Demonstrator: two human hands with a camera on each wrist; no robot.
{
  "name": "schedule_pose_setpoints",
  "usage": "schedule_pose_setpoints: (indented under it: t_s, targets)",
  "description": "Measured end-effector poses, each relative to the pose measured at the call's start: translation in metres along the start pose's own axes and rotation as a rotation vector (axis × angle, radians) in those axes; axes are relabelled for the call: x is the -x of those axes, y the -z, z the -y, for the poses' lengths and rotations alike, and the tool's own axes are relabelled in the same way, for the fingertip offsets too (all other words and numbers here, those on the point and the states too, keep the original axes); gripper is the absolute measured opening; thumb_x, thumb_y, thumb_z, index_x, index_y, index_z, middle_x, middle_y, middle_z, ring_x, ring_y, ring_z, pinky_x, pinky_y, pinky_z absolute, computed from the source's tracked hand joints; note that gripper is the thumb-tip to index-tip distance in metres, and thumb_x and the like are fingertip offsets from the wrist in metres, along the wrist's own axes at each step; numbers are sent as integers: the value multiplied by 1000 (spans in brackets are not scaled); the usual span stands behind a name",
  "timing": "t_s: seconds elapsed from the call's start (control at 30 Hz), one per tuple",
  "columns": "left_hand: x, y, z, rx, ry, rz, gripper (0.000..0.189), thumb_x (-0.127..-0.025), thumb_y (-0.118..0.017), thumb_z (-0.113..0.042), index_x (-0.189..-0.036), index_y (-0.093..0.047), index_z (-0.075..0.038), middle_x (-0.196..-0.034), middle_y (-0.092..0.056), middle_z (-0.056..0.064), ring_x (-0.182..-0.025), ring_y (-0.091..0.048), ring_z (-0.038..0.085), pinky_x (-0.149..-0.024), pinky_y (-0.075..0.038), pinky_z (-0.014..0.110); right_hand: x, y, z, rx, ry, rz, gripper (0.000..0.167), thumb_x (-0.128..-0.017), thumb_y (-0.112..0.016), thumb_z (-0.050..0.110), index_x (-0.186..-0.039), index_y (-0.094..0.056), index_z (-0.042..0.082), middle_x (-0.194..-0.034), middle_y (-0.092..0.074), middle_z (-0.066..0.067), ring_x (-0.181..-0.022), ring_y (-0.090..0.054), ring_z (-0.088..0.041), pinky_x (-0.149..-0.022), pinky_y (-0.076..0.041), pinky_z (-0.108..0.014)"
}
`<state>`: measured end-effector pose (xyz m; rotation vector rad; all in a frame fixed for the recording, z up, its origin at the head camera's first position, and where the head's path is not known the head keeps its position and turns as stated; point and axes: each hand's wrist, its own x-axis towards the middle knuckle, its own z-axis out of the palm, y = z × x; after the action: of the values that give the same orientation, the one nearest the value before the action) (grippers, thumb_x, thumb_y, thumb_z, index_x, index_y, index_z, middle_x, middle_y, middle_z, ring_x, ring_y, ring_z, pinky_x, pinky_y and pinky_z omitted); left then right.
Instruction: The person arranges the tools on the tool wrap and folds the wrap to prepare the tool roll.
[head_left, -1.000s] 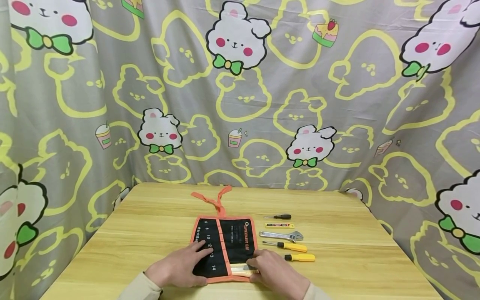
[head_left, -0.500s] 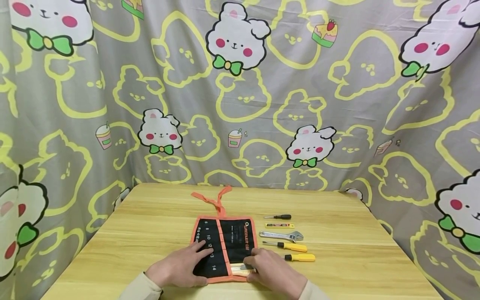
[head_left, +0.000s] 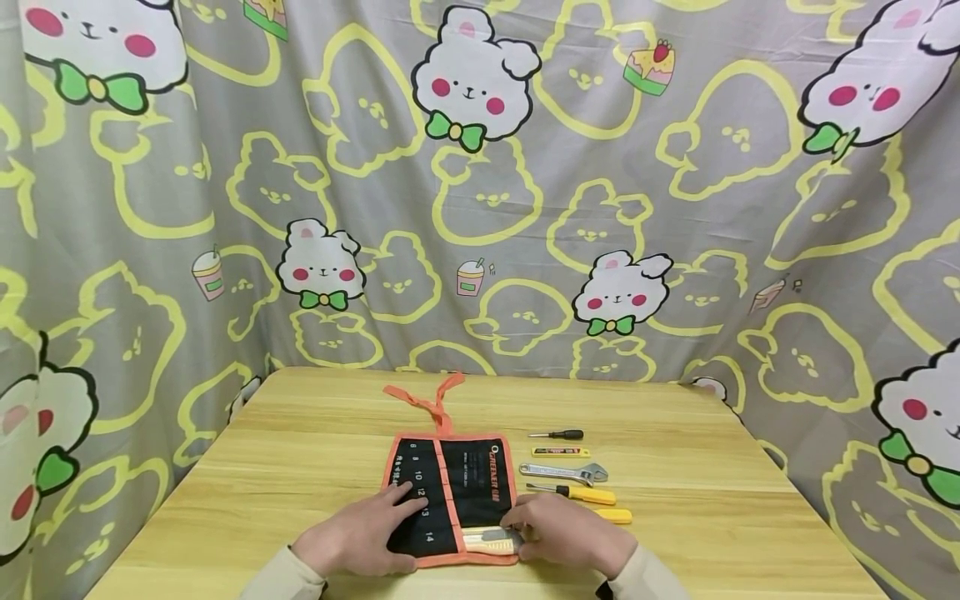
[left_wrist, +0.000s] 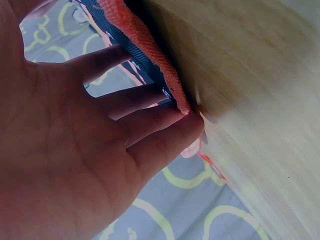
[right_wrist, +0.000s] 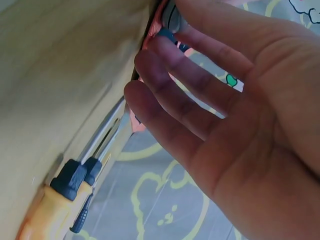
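Note:
A black tool roll (head_left: 472,467) with orange edging lies on the table, numbers printed down its left half. My left hand (head_left: 365,533) rests on that half, fingers spread; the left wrist view shows the fingertips against the orange edging (left_wrist: 165,75). A pale yellow utility knife (head_left: 487,541) with a grey part lies crosswise at the roll's near right, its left end at the orange middle strip. My right hand (head_left: 570,533) pinches its right end between thumb and forefinger. In the right wrist view the knife's grey end (right_wrist: 172,17) shows by the thumb, the other fingers extended.
Right of the roll lie a small black screwdriver (head_left: 558,434), a yellow flat case (head_left: 560,452), an adjustable wrench (head_left: 566,473) and a yellow-handled screwdriver (head_left: 588,495). Another yellow screwdriver (head_left: 617,517) is partly behind my right hand. Orange ties (head_left: 431,404) stretch behind the roll.
My right hand has shifted right along the knife, uncovering more of its handle and covering more of the nearest screwdriver. The left hand has stayed on the roll.

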<state>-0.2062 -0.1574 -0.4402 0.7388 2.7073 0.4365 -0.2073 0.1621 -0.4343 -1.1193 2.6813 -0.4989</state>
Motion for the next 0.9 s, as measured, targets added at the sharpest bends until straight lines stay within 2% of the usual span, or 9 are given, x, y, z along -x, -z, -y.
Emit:
schedule_pose_setpoints:
  t_s: [0.23,0.37,0.43,0.5,0.6,0.9]
  targets:
    - [1,-1,0,1,-2,-8,76,-86,-78,-50,-149,-53,-17,-158,-42,19,-143,-43,44,-107,-44,61,1,2,-7,-43,28,17,34,-86,-82,6,-116,-77,19,-94,-66,15,-78,-55,2,-69,-50,-16]
    - [0,0,0,4,-1,-5,76,-86,-78,-50,-150,-53,-17,-158,-41,19,-143,-43,44,-107,-44,62,-1,2,-7,-46,25,9,23,-85,-82,5,-104,-80,19,-102,-69,14,-81,-55,3,-66,-47,-16]
    - [0,0,0,10,4,-1,76,-86,-79,-49,-150,-53,-18,-159,-41,19,-143,-42,44,-107,-44,62,-1,2,-7,-42,25,5,22,-86,-81,6,-103,-80,20,-98,-69,14,-77,-52,3,-63,-44,-15]
    - [0,0,0,11,6,1,76,-86,-79,-50,-150,-53,-18,-159,-41,19,-144,-42,44,-107,-44,62,-2,2,-7,-32,27,0,23,-87,-81,6,-105,-80,20,-91,-66,15,-73,-46,4,-61,-40,-15]
    - [0,0,0,12,4,-1,76,-86,-79,-50,-150,-53,-18,-159,-41,19,-144,-42,44,-107,-44,62,-3,1,-5,0,39,-12,32,-88,-80,8,-117,-78,21,-80,-58,14,-68,-40,3,-60,-38,-15]
    - [0,-1,0,1,-7,-14,76,-85,-79,-51,-149,-54,-18,-158,-42,20,-143,-43,44,-106,-45,61,-5,-4,0,50,48,-40,37,-86,-83,10,-121,-77,20,-84,-60,12,-70,-44,2,-63,-43,-15]
